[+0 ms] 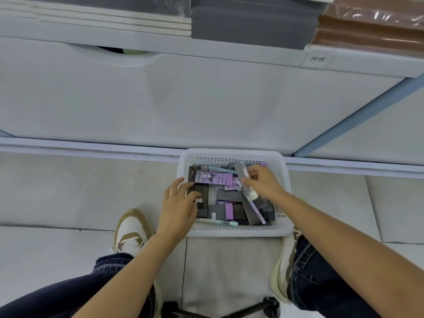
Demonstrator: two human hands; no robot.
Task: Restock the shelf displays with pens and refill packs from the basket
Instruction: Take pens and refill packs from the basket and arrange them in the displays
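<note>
A white plastic basket (231, 231) stands on the floor against the foot of the shelf unit. It holds several purple and dark refill packs (212, 177) and a few pens, one pale blue pen (218, 222) along its near side. My right hand (263, 182) is over the basket's right half and pinches a clear, blurred pen-like pack (243, 177) that points up and away. My left hand (179, 203) reaches over the basket's left rim, fingers curled onto a dark pack (202, 196).
The white cabinet front (183, 99) of the shelf unit rises just behind the basket. Stacks of grey (250, 21) and brown (371, 26) notebooks lie on the shelf above. My shoes (130, 228) flank the basket. A black stand (263, 308) lies on the floor by my feet.
</note>
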